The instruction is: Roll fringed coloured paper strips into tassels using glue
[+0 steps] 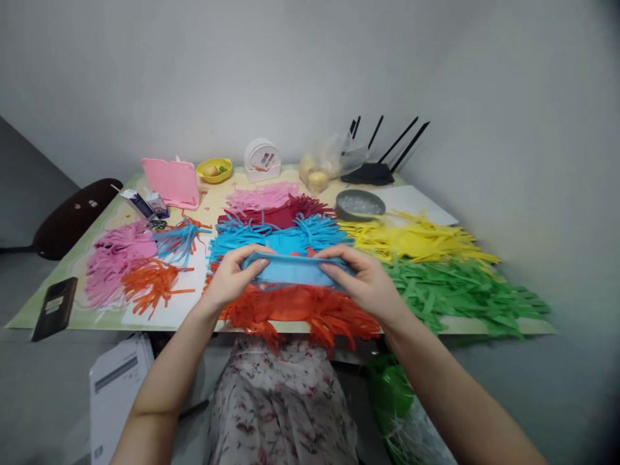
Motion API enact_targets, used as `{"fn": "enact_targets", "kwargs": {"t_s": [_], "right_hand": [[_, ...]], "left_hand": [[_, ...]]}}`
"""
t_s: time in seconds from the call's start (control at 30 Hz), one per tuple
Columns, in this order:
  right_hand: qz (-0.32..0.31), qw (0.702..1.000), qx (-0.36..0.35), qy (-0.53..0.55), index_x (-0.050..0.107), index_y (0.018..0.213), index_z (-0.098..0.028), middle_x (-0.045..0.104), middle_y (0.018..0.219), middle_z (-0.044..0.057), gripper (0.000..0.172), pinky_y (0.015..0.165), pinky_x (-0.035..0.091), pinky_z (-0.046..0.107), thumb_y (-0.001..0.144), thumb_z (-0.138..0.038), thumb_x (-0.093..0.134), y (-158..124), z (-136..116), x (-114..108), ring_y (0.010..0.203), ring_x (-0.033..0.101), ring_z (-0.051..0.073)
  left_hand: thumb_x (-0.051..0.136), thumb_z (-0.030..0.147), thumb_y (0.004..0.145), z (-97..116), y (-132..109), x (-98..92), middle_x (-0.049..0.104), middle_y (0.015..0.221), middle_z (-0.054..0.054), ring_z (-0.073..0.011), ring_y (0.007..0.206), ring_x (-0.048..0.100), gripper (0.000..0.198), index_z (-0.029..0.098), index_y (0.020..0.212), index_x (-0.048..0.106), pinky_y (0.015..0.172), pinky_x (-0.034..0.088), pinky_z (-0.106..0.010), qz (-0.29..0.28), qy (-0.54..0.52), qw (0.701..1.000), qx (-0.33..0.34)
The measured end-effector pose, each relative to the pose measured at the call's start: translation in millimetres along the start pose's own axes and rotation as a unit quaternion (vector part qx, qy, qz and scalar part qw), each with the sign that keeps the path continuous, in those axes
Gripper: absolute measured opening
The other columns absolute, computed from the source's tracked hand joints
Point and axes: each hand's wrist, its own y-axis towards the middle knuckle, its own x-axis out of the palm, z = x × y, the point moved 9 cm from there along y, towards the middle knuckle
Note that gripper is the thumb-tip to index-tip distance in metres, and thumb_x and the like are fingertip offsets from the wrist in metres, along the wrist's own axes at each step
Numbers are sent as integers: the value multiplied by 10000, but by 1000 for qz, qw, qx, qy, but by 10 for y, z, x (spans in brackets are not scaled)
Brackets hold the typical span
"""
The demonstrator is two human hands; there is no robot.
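Stretched between my two hands is a folded blue strip (295, 270), slightly blurred; it looks like tissue paper or thin cloth. My left hand (238, 272) pinches its left end and my right hand (357, 274) pinches the right end, thumbs on top. Below it lies an orange fringed bundle (285, 305), hanging over the table's front edge. Just behind my hands is a blue fringed bundle (285, 243), then a dark red one (278, 216) and a pink one (264, 196). Loose pink (123, 248), blue and orange tassels (152, 281) sit to the left.
Yellow (421, 240) and green fringed bundles (450, 294) cover the table's right side. A phone (55, 309) rests at the left front edge. Behind stand a pink tablet case (172, 182), yellow bowl (214, 171), grey-green bowl (359, 205), bagged fruit (317, 177) and a black router (369, 173).
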Motion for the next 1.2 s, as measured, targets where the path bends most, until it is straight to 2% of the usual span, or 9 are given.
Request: {"fn": "enact_targets", "kwargs": {"t_s": [0.17, 0.33, 0.53, 0.67, 0.77, 0.83, 0.9, 1.03, 1.2], "right_hand": [[2, 997, -23, 73, 727, 767, -224, 721, 820, 35, 136, 810, 490, 334, 813, -233, 599, 22, 4, 7, 843, 664, 202], [-13, 995, -46, 90, 733, 693, -223, 710, 876, 57, 167, 792, 494, 346, 799, -209, 604, 59, 46, 21, 848, 647, 203], [-44, 995, -69, 54, 737, 706, -224, 694, 931, 58, 207, 881, 472, 367, 793, -170, 557, 109, 22, 29, 918, 638, 212], [-42, 997, -62, 24, 683, 681, -211, 690, 852, 64, 210, 845, 479, 355, 836, -282, 560, 149, -25, 60, 907, 633, 227], [-12, 999, -35, -32, 633, 736, -212, 684, 845, 48, 133, 806, 482, 328, 815, -318, 646, 163, -21, 66, 871, 638, 216], [-8, 996, -34, -76, 649, 921, -217, 699, 936, 55, 131, 810, 483, 332, 820, -299, 654, 159, -38, 89, 901, 645, 222], [-18, 992, -48, -119, 651, 1035, -220, 704, 1002, 71, 198, 822, 481, 348, 847, -275, 623, 153, -71, 122, 926, 649, 232], [-20, 988, -58, -142, 666, 835, -206, 704, 878, 67, 94, 793, 477, 347, 852, -284, 616, 143, -88, 123, 859, 653, 232], [-7, 999, 35, -16, 673, 840, -191, 701, 779, 23, 142, 602, 493, 278, 809, -330, 659, 109, 73, 89, 632, 649, 168]], "left_hand": [[655, 287, 793, -7, -1, -56, 644, 756, -28, -90, 519, 575, 155, 147, 763, 713, 506, 477, -220, -1, -56, 998, 33], [636, 251, 793, 34, -1, -97, 620, 636, -49, -154, 671, 591, 173, 159, 670, 716, 579, 459, -239, -18, -31, 996, 77], [579, 267, 815, 247, -31, -72, 631, 652, -62, -218, 871, 581, 195, 172, 697, 701, 743, 458, -302, -49, 90, 984, 145], [615, 338, 835, 315, -64, -52, 541, 638, -18, -160, 714, 527, 316, 175, 578, 528, 679, 410, -272, 0, 192, 965, 177], [641, 335, 834, 275, -75, -90, 505, 643, 15, -122, 637, 478, 285, 181, 642, 496, 622, 379, -239, 53, 215, 961, 164], [649, 312, 833, 241, -69, -88, 596, 784, -8, -131, 707, 537, 150, 178, 872, 592, 677, 409, -238, 56, 233, 959, 151], [638, 289, 843, 220, -51, -66, 650, 911, -36, -156, 804, 588, 219, 187, 1034, 611, 746, 429, -254, 36, 263, 954, 139], [598, 280, 863, 215, -12, -52, 660, 827, -32, -167, 774, 597, 111, 173, 837, 606, 716, 432, -263, 8, 283, 952, 120], [622, 312, 855, 107, 2, -38, 645, 700, 17, -129, 609, 626, 180, 184, 849, 495, 630, 472, -244, -23, 93, 994, 46]]}}
